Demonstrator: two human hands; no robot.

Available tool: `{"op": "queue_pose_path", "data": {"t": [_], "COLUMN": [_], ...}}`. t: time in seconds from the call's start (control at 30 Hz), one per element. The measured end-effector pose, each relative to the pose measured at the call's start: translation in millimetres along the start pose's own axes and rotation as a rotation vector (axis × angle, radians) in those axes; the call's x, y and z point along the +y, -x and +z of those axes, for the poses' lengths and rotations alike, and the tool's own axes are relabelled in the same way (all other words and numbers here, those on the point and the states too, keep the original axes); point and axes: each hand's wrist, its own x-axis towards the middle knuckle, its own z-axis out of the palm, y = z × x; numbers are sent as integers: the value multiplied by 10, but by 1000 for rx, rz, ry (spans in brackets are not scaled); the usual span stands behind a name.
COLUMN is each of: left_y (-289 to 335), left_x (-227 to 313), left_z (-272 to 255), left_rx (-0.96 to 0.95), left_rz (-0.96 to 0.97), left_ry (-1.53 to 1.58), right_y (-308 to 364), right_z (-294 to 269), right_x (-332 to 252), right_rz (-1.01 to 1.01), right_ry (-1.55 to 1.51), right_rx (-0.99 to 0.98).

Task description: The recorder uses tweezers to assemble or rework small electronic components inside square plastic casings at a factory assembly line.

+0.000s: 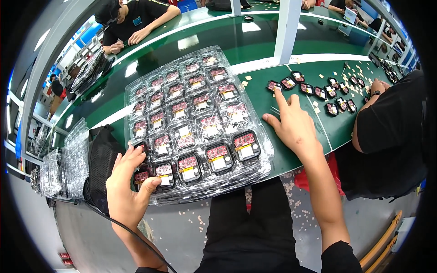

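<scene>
A clear plastic blister tray [268,150] lies on top of a stack of similar trays, its pockets holding small black-cased devices with red circuit boards, such as this one [219,157] in the near row. My left hand [126,184] rests at the tray's near left corner, thumb and fingers apart beside a cased device [142,176] in its pocket. Over the green bench, my right hand [293,123] has its index finger stretched out to a loose cased device [274,86]; thumb and index are spread, and the other fingers curl. Thin pale prongs [275,110] show near that thumb.
More loose devices [331,91] and small tan squares lie on the green bench [259,100] to the right. A co-worker [387,132] sits close at right, another person [136,22] across. Stacked clear trays [75,159] and a black mesh bag [104,159] stand left. A white post [287,36] rises ahead.
</scene>
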Motion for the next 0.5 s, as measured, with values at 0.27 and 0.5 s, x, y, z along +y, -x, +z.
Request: {"op": "queue_pose_path", "data": {"t": [0.27,0.5], "left_y": [19,427], "left_x": [83,479], "left_z": [60,436], "left_rx": [140,393], "left_rz": [38,554], "left_ry": [2,189], "right_y": [173,623], "right_z": [61,-105], "right_x": [177,305], "right_rz": [-18,-74], "right_ry": [23,-276], "right_rx": [147,180]}}
